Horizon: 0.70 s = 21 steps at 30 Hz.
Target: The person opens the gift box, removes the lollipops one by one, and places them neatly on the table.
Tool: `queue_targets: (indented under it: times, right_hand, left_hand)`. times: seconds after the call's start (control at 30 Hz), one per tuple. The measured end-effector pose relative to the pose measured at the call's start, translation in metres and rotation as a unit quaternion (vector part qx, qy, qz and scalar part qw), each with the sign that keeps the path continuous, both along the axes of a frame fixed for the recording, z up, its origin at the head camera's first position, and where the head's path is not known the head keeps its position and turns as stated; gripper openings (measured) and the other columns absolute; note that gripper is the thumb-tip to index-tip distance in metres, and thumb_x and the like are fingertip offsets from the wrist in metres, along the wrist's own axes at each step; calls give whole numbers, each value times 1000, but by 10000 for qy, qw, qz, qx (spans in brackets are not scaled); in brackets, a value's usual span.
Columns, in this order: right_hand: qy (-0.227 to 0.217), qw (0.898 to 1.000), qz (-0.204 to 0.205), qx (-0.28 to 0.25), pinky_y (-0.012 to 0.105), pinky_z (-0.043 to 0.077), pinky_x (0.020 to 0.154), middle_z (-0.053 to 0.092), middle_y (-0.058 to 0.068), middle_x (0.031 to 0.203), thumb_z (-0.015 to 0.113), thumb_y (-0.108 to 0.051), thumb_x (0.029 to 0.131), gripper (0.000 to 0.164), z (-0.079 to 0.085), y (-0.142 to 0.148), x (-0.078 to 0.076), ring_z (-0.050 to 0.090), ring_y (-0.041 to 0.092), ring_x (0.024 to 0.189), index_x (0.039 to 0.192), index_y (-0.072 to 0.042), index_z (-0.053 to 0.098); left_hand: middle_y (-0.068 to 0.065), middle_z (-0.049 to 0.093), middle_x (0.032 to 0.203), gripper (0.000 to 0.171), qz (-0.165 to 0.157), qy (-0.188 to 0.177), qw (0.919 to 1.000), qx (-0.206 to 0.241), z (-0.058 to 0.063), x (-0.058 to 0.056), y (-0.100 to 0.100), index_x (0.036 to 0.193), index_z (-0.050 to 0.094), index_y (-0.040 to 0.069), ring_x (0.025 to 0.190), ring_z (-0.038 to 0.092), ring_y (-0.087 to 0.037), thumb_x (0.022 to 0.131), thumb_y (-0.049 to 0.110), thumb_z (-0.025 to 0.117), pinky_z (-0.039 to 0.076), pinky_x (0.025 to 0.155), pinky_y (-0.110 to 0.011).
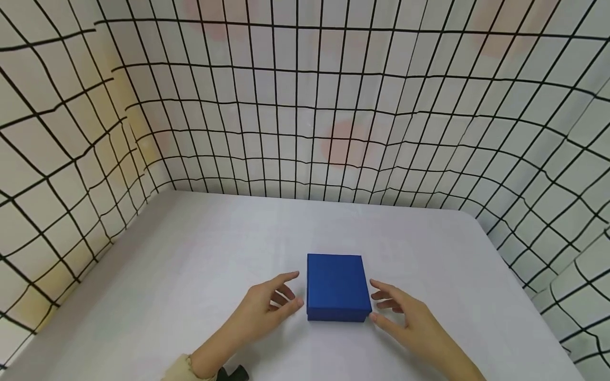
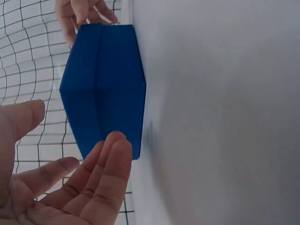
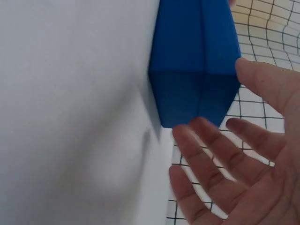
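A blue lidded box (image 1: 337, 288) lies flat on the white table, its lid on and a seam running round its side. Left of it is my left hand (image 1: 271, 304), fingers relaxed and thumb apart from them, with a small gap to the box. On the other side my right hand (image 1: 405, 312) has its thumb tip right at the near right corner of the lid. Its other fingers are spread loosely beside the right wall. Both wrist views show the box (image 2: 105, 84) between the two hands, and neither hand grips it.
White cloth covers the table (image 1: 214, 238). Behind it and along both sides stand white walls with a black grid net (image 1: 295, 106). A small dark object (image 1: 233, 373) shows by the left wrist at the bottom edge, next to a cream sleeve (image 1: 186, 369).
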State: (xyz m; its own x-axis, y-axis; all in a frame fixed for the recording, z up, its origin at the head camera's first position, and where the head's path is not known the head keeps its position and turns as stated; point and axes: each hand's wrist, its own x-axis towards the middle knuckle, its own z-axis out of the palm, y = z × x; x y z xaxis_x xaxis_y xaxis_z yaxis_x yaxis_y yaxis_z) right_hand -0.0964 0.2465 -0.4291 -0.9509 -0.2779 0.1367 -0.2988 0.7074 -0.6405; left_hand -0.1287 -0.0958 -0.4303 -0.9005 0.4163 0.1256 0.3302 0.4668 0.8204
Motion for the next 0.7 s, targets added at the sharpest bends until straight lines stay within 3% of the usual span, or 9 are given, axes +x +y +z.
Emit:
queue_targets:
  times: [0.2, 0.33, 0.53, 0.7]
  right_hand:
    - [177, 9989, 115, -426, 29, 63, 88, 74, -9, 117, 76, -31, 102, 54, -8, -5, 0, 72, -3, 100, 152, -19, 59]
    - [179, 9977, 75, -648, 27, 64, 90, 76, -6, 115, 76, -28, 102, 52, -11, -7, 0, 72, -3, 98, 151, -17, 60]
    - [-94, 9965, -46, -826, 23, 62, 93, 76, -5, 115, 77, -29, 102, 52, -14, -7, 0, 73, -2, 99, 150, -19, 60]
    - [-77, 9953, 41, -965, 22, 62, 92, 76, -2, 114, 77, -25, 102, 51, -16, -6, -1, 74, 0, 99, 149, -15, 61]
  left_hand:
    - [-1, 75, 110, 56, -270, -338, 9983, 383, -8, 3, 6, 153, 58, 10, 93, 76, -8, 105, 35, 72, 62, 84, -18]
    - [-2, 76, 112, 55, -352, -581, 9963, 527, -11, 5, 8, 153, 58, 10, 93, 75, -7, 105, 33, 72, 61, 84, -16]
    - [-8, 77, 117, 56, -405, -683, 9933, 842, -13, 5, 12, 154, 56, 6, 97, 78, -14, 105, 28, 72, 61, 82, -17]
    - [-10, 77, 119, 56, -390, -770, 9913, 989, -13, 4, 12, 154, 55, 5, 101, 79, -19, 106, 26, 72, 61, 84, -18]
